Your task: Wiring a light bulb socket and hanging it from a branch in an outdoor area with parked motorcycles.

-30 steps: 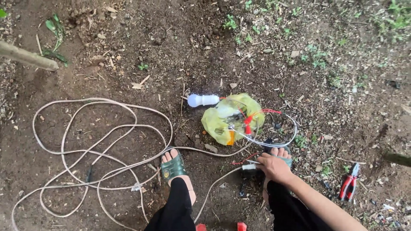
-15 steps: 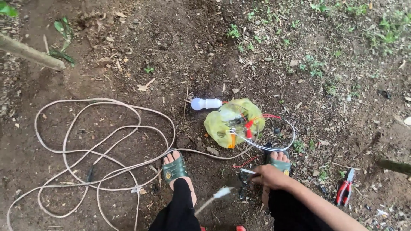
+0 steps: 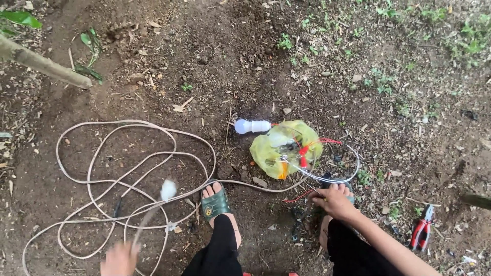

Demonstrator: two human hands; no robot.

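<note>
Bare brown soil [image 3: 215,56] in daylight, strewn with dry leaves; sparse green weeds [image 3: 388,87] toward upper right corner.

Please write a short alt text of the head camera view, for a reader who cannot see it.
Seen from above, a person on bare soil holds a white cable in the left hand, while the right hand reaches wires beside a yellow plastic bag. Red pliers lie at right.

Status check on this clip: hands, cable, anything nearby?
Left hand gripping white cable end, blurred. Right hand down by red wire. Cable coil on dirt; yellow bag, pliers nearby.
</note>
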